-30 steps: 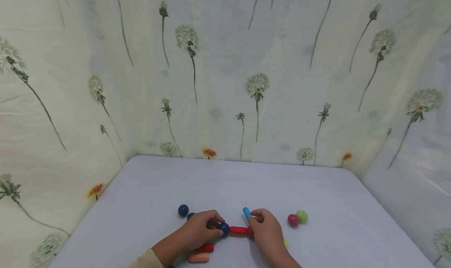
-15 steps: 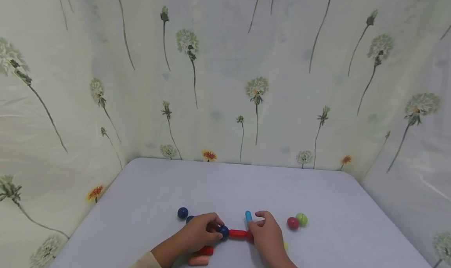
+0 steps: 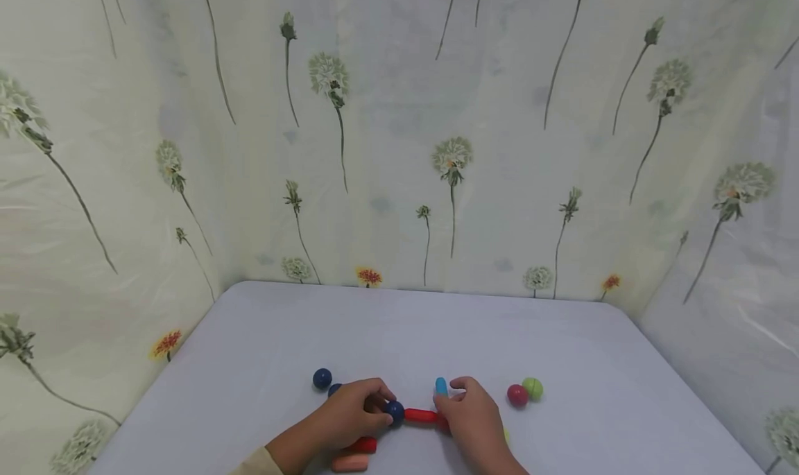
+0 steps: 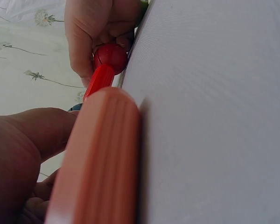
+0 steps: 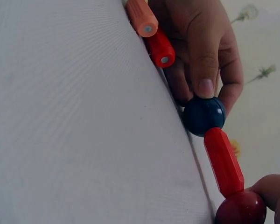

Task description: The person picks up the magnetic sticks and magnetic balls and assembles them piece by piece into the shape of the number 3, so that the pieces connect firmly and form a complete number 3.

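Note:
My left hand (image 3: pixel 352 412) pinches a dark blue ball (image 3: pixel 394 412); in the right wrist view its thumb presses on top of the ball. A red ridged rod (image 5: pixel 223 161) joins this ball to a red ball (image 4: pixel 110 58). Around the red ball curl the fingers of my right hand (image 3: pixel 471 419), which covers most of it in the head view. A light blue rod (image 3: pixel 441 386) points away from that hand, its near end hidden behind the thumb. Beneath my left wrist lie another red rod (image 3: pixel 365 446) and a salmon rod (image 3: pixel 351 462), side by side.
Beyond my left hand are two more dark blue balls (image 3: pixel 322 378), one partly covered. To the right, a loose crimson ball (image 3: pixel 517 395) touches a green ball (image 3: pixel 533 389). A yellow-green piece (image 3: pixel 506 435) peeks out beside my right hand. Flowered cloth (image 3: pixel 387 149) surrounds the white table (image 3: pixel 399 329).
The light blue rod has swung from leaning left to pointing nearly straight away, and less of it shows. My right index finger has lifted off it. My left hand keeps its hold.

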`<state>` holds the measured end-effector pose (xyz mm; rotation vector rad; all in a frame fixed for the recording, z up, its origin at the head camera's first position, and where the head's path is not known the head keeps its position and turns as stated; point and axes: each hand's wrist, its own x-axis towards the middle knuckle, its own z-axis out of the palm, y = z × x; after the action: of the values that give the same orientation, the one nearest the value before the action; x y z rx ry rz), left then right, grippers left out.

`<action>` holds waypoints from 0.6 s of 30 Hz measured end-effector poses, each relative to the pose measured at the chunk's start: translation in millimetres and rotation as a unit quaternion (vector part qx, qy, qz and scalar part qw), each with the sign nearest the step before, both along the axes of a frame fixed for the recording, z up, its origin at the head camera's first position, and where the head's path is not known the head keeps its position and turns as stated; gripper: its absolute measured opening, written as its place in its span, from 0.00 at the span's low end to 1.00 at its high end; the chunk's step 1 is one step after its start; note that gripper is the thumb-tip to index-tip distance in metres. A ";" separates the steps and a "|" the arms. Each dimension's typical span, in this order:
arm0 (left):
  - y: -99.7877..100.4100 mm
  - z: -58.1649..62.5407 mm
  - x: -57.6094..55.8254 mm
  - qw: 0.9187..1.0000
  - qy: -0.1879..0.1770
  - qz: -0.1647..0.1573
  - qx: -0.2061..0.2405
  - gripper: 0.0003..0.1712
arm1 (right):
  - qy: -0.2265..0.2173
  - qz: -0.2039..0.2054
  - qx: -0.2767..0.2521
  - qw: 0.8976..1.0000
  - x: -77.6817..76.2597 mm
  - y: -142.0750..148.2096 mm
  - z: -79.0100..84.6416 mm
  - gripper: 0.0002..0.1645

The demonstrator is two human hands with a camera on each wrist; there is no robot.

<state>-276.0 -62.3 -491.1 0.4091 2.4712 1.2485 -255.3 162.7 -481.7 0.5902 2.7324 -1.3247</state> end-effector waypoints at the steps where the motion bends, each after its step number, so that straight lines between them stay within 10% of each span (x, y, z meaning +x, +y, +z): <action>1: 0.1 -0.5 0.1 1.000 0.002 0.000 0.000 0.13 | 0.001 0.002 0.005 1.000 0.2 0.0 -0.1 0.30; 18: -0.5 -1.4 0.4 1.000 0.006 -0.007 0.001 0.13 | 0.015 0.006 -0.021 1.000 0.6 11.7 -3.5 0.25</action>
<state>-275.6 -62.8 -492.5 0.4347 2.4745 1.2464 -254.7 174.3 -485.2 0.5542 2.7191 -1.3946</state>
